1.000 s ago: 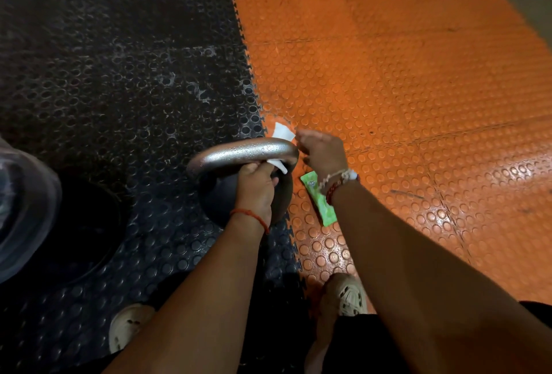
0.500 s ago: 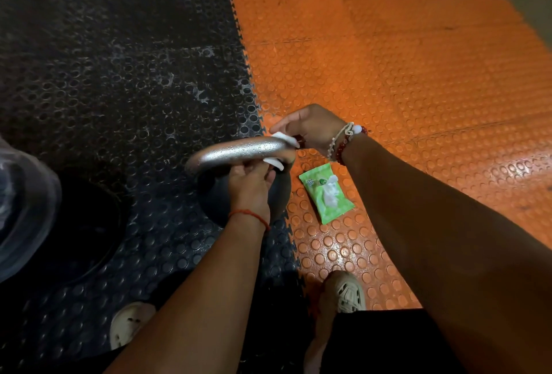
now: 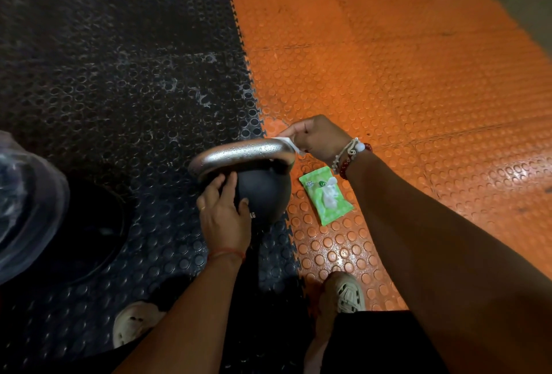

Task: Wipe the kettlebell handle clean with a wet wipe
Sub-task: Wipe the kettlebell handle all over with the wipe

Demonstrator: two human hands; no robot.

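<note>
A black kettlebell (image 3: 265,194) stands on the seam between the black and orange floor mats. Its silver handle (image 3: 239,154) is beaded with droplets. My right hand (image 3: 319,136) presses a white wet wipe (image 3: 291,144) onto the handle's right end. My left hand (image 3: 222,212) rests on the ball's left side just under the handle, fingers spread against it. A green wet wipe pack (image 3: 327,198) lies on the orange mat to the right of the kettlebell, with a white wipe sticking out of its opening.
A black studded mat (image 3: 104,74) covers the left, an orange one (image 3: 388,74) the right. A dark round weight plate (image 3: 86,224) lies at left beside a clear plastic object (image 3: 24,200). My two pale shoes (image 3: 134,323) (image 3: 348,294) stand at the bottom.
My left hand let go of the handle and dropped onto the ball's left side. My right hand stayed at the handle's right end with the wipe, shifting over its top.
</note>
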